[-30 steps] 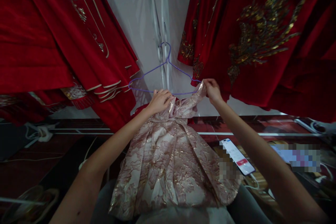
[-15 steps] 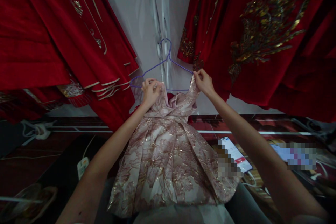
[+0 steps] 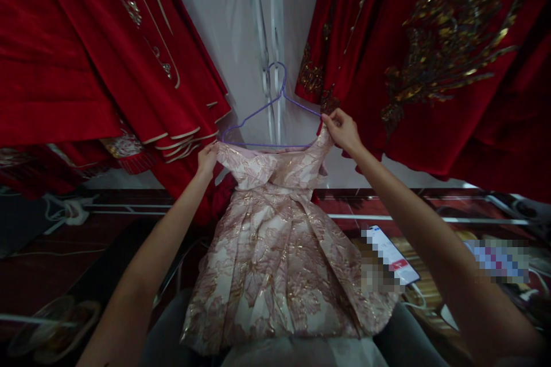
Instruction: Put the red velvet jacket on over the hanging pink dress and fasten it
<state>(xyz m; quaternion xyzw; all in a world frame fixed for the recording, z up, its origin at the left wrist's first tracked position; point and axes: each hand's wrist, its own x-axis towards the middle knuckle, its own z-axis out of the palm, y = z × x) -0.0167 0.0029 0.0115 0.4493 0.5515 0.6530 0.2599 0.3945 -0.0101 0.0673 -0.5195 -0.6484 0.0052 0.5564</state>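
Note:
A pink and gold brocade dress [image 3: 271, 258] with a pleated skirt hangs down over my lap. Its wide neckline is stretched out along the lower bar of a purple wire hanger [image 3: 262, 106]. My left hand [image 3: 208, 159] pinches the dress's left shoulder, just outside the hanger's left end. At the other side my right hand [image 3: 343, 129] is closed on the right shoulder by the hanger's right end. The hanger's hook sits at a pale vertical pole, but whether it hooks onto anything is unclear.
Red garments [image 3: 99, 69] hang at the left, and a red gown [image 3: 430, 97] with gold embroidery hangs at the right. A lit phone [image 3: 394, 258] with a white cable lies right of the dress. A power strip [image 3: 75, 212] sits at far left.
My left hand has moved left and slightly down, pulling the left shoulder outward. The bunched neckline now lies spread along the hanger. My right hand has stayed at its shoulder.

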